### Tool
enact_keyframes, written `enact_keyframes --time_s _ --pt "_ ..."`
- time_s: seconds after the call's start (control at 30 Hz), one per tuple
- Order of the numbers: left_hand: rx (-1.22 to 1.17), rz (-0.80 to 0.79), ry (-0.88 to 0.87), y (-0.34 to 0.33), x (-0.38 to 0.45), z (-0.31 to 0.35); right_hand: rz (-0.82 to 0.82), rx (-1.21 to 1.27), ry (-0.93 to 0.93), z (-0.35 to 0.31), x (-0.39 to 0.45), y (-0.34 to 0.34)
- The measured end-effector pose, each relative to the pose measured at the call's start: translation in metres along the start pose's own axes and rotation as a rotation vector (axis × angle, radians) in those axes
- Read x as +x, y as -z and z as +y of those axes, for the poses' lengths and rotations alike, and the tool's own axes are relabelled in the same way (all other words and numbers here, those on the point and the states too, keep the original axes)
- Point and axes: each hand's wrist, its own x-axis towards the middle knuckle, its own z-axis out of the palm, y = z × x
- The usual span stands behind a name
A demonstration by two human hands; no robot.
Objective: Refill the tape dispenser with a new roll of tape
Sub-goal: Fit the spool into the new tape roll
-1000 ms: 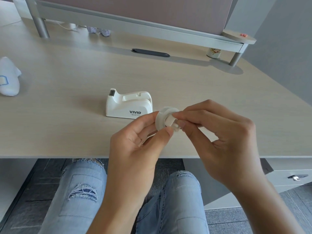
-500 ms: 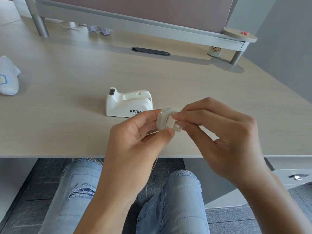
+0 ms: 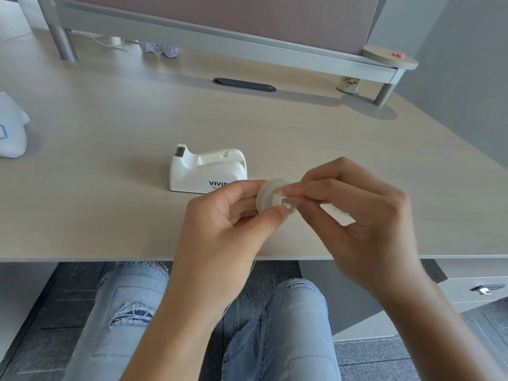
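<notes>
While the tape dispenser [image 3: 208,171] sits on the desk [image 3: 110,204] with its cradle bare, I judge the job roughly at its middle: the housing is ready to take a roll, yet nothing has gone into it. What is left, as I read it, is to finish seating the white hub [image 3: 284,202] in the new roll of tape [image 3: 266,198], lower the pair into the slots on top of the dispenser, and draw the free end forward to the cutter at the left end. Both parts are up in the air between my hands, just in front of the dispenser's right corner and above the near part of the desk, not resting on anything. My left hand [image 3: 220,232] is curled partway closed, thumb pressed against the roll's near face and fingers wrapped behind it, so the roll is pinched edge-on toward me. My right hand [image 3: 354,213] is closed down at the fingertips on the hub, thumb beneath and forefinger above, the remaining fingers loosely bent. Whether the hub is fully home in the core I cannot tell, since my fingertips cover the joint. Nothing else on the desk is near my hands.
</notes>
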Motion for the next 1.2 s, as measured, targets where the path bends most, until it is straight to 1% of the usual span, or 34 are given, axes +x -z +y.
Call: enact_keyframes --time_s 0.07,0.1,0.17,0.2,0.23,0.3,0.37,0.43,0.57,0.73,0.87,1.0,1.2 --pt "-0.051 0.031 -0.014 -0.002 -0.001 -0.003 0.061 0.089 -0.136 -0.003 -0.004 -0.003" --pt "-0.074 0.038 -0.027 -0.002 -0.002 -0.004 0.082 0.182 -0.238 -0.004 -0.006 -0.005" --pt "-0.129 0.036 -0.042 -0.003 -0.005 -0.005 0.082 0.412 -0.45 -0.004 -0.009 -0.005" --pt "-0.16 0.027 -0.042 -0.003 -0.007 -0.005 0.057 0.504 -0.528 -0.004 -0.009 -0.004" --pt "-0.185 0.016 -0.043 -0.003 -0.009 -0.006 0.02 0.577 -0.576 -0.005 -0.01 -0.003" --pt "-0.203 -0.001 -0.047 -0.004 -0.011 -0.006 -0.052 0.714 -0.601 -0.008 -0.008 -0.001" --pt "-0.216 -0.021 -0.047 -0.004 -0.012 -0.006 -0.064 0.85 -0.605 -0.011 -0.008 -0.001" --pt "-0.219 -0.02 -0.055 -0.006 -0.013 -0.006 -0.059 0.924 -0.642 -0.01 -0.008 -0.001" --pt "-0.206 0.054 -0.057 -0.007 -0.012 -0.005 -0.072 0.925 -0.698 -0.008 -0.009 -0.002" --pt "-0.176 0.081 -0.074 -0.006 -0.013 -0.003 -0.05 0.919 -0.742 -0.011 -0.006 -0.001" --pt "-0.135 0.09 -0.072 -0.007 -0.013 -0.001 -0.024 0.883 -0.736 -0.015 -0.006 0.0" --pt "-0.065 0.1 -0.096 -0.006 -0.015 -0.001 0.021 0.797 -0.722 -0.019 -0.006 0.001" --pt "-0.036 0.124 -0.084 -0.006 -0.016 -0.001 0.021 0.738 -0.723 -0.022 -0.006 0.0"
